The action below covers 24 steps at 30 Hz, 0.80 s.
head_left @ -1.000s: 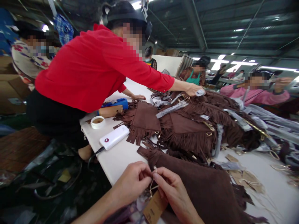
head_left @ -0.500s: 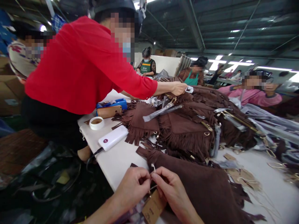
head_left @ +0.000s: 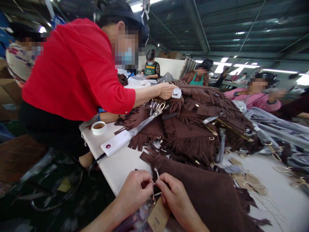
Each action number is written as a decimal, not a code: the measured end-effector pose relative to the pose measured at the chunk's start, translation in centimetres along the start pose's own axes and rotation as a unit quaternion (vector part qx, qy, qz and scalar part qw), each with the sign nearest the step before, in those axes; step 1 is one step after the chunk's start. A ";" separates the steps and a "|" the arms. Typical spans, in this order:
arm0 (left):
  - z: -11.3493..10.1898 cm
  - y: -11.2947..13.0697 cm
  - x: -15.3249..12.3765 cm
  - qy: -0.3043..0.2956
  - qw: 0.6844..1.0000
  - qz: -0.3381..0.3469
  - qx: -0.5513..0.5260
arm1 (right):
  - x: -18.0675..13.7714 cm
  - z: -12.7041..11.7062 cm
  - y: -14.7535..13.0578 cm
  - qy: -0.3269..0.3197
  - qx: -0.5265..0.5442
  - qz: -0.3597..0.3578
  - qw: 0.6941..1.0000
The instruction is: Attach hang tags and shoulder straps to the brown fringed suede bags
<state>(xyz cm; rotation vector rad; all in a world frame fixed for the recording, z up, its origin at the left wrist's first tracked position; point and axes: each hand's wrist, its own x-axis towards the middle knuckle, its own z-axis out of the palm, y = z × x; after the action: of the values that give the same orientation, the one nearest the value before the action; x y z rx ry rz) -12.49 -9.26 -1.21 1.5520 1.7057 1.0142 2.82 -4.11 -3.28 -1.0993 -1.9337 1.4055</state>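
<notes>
My left hand (head_left: 138, 186) and my right hand (head_left: 174, 194) meet at the table's near edge, each pinching a thin white string (head_left: 156, 174) between thumb and fingers. A loop of the string sticks up between them. Below hangs a brown kraft tag (head_left: 158, 215), close to a small gold metal fitting (head_left: 153, 200). Under and beside my right hand lies a dark brown fringed bag (head_left: 207, 193), flat on the white table. Clear plastic wrapping shows beneath my hands, partly hidden by them.
More fringed bags (head_left: 190, 132) are heaped beyond. A white device (head_left: 116, 143) with a cable and a small white bowl (head_left: 98, 128) stand at left. Loose kraft tags (head_left: 249, 183) lie at right. A co-worker in red (head_left: 79, 71) leans over the heap.
My hands stay almost in place, still pinching the string; its loop now stands taller. The co-worker's arm has drawn left with a brown bag, and a plastic-wrapped strap now reaches the white device.
</notes>
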 end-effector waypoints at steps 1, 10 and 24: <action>0.0 0.0 0.0 0.006 1.000 -0.001 0.000 | -0.1 -0.2 -0.1 0.002 -0.032 -0.015 0.999; 0.1 -0.6 0.1 -0.006 1.000 0.000 0.000 | 0.0 -1.1 -0.2 0.043 -0.148 -0.114 0.981; 1.3 -1.0 -0.1 -0.004 0.994 -0.050 -0.095 | 0.3 -0.8 -1.5 -0.002 -0.010 -0.015 1.000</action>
<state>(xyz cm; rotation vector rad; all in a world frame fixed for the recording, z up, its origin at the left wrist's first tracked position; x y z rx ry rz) -11.94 -9.18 -2.76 1.3354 1.6134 1.0837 2.81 -3.65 -1.61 -1.0739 -1.9630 1.3749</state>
